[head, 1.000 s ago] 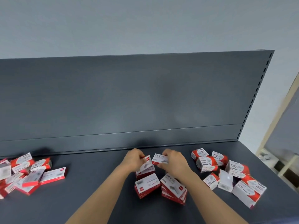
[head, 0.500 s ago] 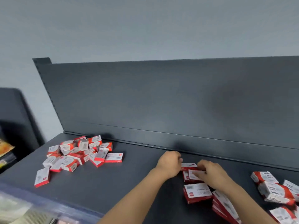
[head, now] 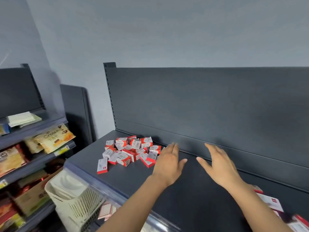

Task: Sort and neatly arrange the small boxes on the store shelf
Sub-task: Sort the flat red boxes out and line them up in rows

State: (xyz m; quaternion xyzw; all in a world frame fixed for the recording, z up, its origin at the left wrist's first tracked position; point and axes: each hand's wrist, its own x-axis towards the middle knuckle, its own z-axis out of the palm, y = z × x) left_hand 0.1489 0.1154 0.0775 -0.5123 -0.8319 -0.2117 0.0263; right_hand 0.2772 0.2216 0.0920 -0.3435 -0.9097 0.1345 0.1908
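A heap of small red-and-white boxes sits jumbled on the dark shelf deck, with boxes lying at every angle and some propped on others. The left hand is just right of the heap, palm down, fingers straight and spread, holding nothing. Its fingertips come close to the nearest boxes, but contact cannot be made out. The right hand is farther right of the heap, equally flat and empty. A broad sweep from that side would likely shove the loose pile rather than order it. A lone box stands at the heap's front-left corner and looks closest to the deck's lip. A nudge could tip it into the plastic basket below and in front of the heap. A second cluster of boxes lies well to the right of the heap, beside the right forearm, which could drag across it.
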